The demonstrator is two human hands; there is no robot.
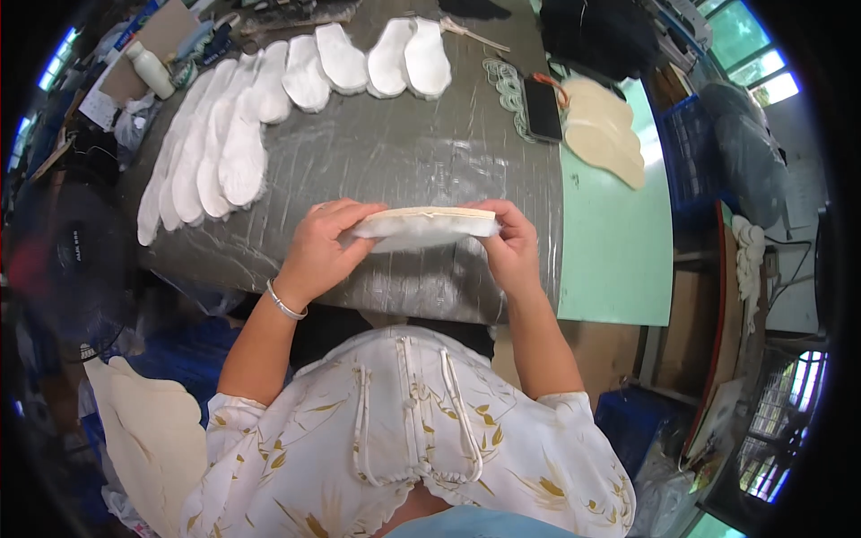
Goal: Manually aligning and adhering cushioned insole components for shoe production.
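Between my two hands, above the near part of the table, I hold a fluffy white insole (429, 224) with a cream upper edge, seen nearly edge-on. My left hand (334, 240) grips its left end between thumb and fingers. The right end is pinched in my right hand (511, 244). Beyond my hands, white fluffy insoles lie in an overlapping row: a nearer one (242, 166) at the left, others (341, 58) along the back, the last one (427, 61) near a pale cord.
The table has a grey plastic-covered top (377, 152) and a green board (614, 251) at its right. A black phone (542, 109), coiled cord (508, 94) and cream insole-shaped sheets (603, 133) lie there. A white bottle (150, 70) stands far left; more cream pieces (152, 439) are beside me.
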